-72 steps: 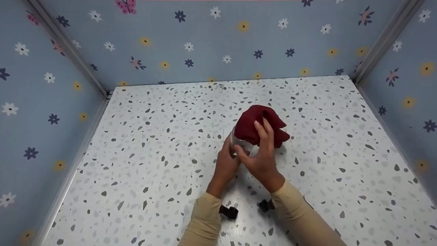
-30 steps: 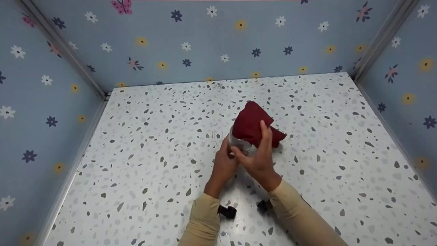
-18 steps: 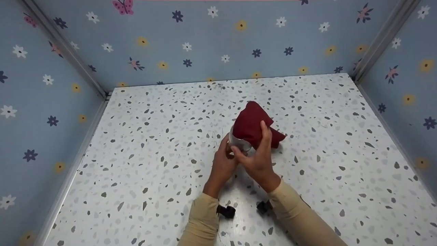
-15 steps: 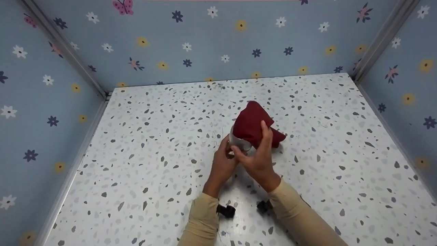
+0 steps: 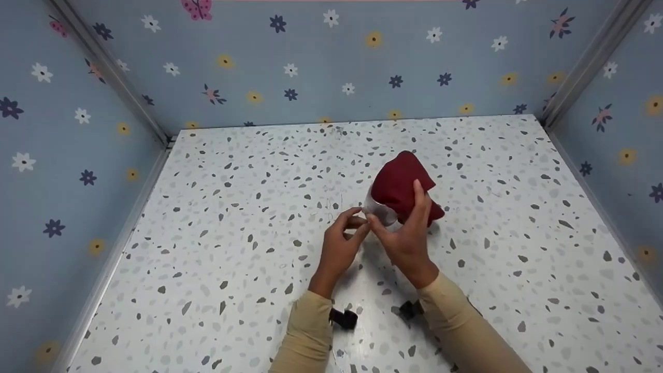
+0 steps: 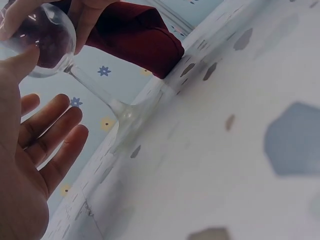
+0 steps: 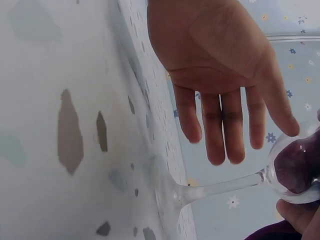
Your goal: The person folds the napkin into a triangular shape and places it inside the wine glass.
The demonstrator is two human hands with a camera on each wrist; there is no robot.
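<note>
A clear stemmed wine glass [image 5: 382, 211] has a dark red cloth [image 5: 403, 178] stuffed into its bowl, with the rest draping over the rim. My right hand [image 5: 409, 242] holds the bowl, thumb on the near side and fingers over the cloth. My left hand [image 5: 336, 251] is just left of the glass. In the right wrist view, the left hand's fingers [image 7: 230, 122] are extended below the bowl while its thumb tip meets the glass. The glass's foot [image 6: 129, 114] is down at the tabletop in the left wrist view, its stem [image 6: 95, 91] slanting in the picture.
A white speckled table [image 5: 233, 207] is enclosed by blue flower-print panels [image 5: 311, 57] at the back and both sides. Black wrist straps [image 5: 343, 318] show at the beige sleeves [image 5: 305, 331].
Earlier, my left fingers wrapped round the glass; now they have loosened and drawn off to its left. My right hand, the glass and the cloth have shifted slightly right.
</note>
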